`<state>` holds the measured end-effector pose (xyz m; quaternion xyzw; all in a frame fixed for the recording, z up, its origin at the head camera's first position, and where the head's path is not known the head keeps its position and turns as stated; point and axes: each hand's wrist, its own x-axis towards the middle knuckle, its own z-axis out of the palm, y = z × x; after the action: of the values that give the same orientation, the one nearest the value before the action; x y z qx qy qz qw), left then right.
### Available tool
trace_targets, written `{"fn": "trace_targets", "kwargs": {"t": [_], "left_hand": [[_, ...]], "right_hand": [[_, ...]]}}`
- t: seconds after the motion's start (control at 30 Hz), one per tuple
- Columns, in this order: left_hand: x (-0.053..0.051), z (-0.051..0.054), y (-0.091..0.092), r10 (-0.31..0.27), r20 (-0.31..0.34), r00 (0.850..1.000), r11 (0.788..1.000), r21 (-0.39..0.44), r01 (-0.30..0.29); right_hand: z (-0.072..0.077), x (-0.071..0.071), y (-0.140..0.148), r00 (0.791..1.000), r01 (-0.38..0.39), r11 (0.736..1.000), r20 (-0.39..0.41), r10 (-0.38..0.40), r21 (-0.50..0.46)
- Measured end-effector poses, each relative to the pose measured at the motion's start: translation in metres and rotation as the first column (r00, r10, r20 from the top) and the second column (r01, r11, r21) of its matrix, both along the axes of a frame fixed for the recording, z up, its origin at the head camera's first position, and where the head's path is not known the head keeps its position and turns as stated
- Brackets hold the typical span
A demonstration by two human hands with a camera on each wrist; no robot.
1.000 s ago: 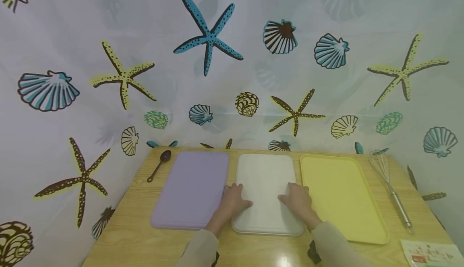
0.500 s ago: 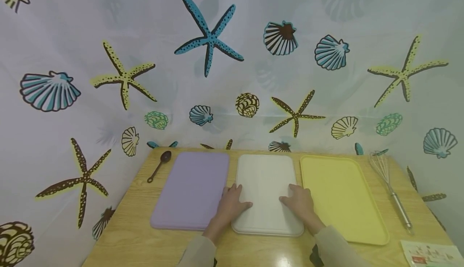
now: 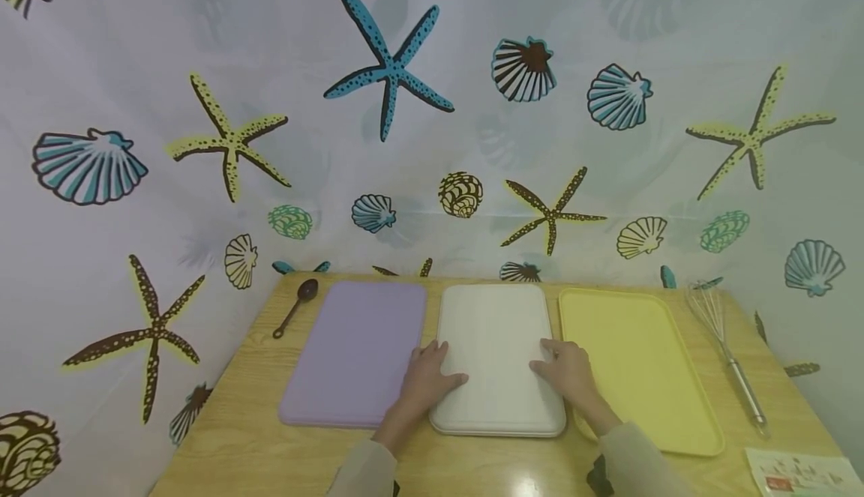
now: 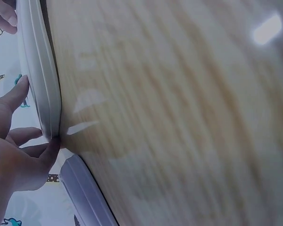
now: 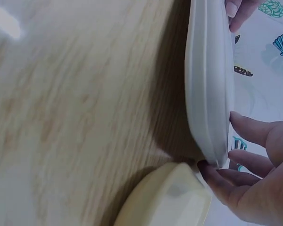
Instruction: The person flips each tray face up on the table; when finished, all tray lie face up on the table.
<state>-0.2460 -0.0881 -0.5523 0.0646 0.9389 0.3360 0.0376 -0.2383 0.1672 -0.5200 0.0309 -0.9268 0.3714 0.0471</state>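
Note:
A white rectangular lidded tray (image 3: 495,324) with rounded corners and a layered rim lies in the middle of the table. My left hand (image 3: 427,378) holds its left edge, the thumb over the top and the fingers at the side. On the opposite edge my right hand (image 3: 567,371) grips likewise; in the right wrist view its fingertips reach the underside of the rim, with a shadow below. A purple tray (image 3: 358,354) lies just left of the white one. To the right is a yellow tray (image 3: 634,362), partly behind my right wrist.
A dark brown spoon (image 3: 297,308) lies at the far left of the wooden table (image 3: 229,437). On the right are a metal whisk (image 3: 732,362) and a printed white packet (image 3: 803,473). A shell-patterned curtain (image 3: 432,145) hangs behind the table.
My right hand has shifted slightly to the right along the white tray's edge. The white tray's far edge appears a little higher in view. The other things have stayed put.

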Motion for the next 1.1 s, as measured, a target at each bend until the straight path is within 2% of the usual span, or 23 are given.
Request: {"fn": "trace_targets", "kwargs": {"t": [0.23, 0.33, 0.43, 0.67, 0.9, 1.1], "left_hand": [[-0.003, -0.001, -0.004, -0.014, -0.013, 1.000, 0.999, 0.032, 0.014], [-0.005, 0.000, -0.007, -0.023, -0.024, 0.999, 0.997, 0.067, 0.025], [-0.006, 0.001, -0.010, -0.022, -0.003, 1.000, 0.993, 0.114, 0.022], [-0.009, 0.001, -0.018, -0.040, 0.032, 0.999, 0.978, 0.204, 0.033], [-0.013, 0.000, -0.023, -0.056, 0.060, 0.997, 0.962, 0.271, 0.038], [-0.012, 0.002, -0.024, -0.076, 0.083, 0.994, 0.949, 0.310, 0.047]], "right_hand": [[0.002, -0.005, 0.008, 1.000, 0.005, 1.000, 0.012, -0.005, -0.008], [0.003, -0.007, 0.011, 1.000, 0.005, 1.000, 0.012, -0.005, -0.007], [0.004, -0.008, 0.014, 1.000, -0.012, 1.000, 0.009, 0.012, -0.014], [0.012, -0.012, 0.021, 0.997, -0.014, 0.995, 0.080, 0.022, -0.095], [0.019, -0.014, 0.028, 0.985, -0.007, 0.982, 0.169, 0.039, -0.190], [0.023, -0.016, 0.034, 0.977, -0.038, 0.971, 0.197, 0.086, -0.236]]}}
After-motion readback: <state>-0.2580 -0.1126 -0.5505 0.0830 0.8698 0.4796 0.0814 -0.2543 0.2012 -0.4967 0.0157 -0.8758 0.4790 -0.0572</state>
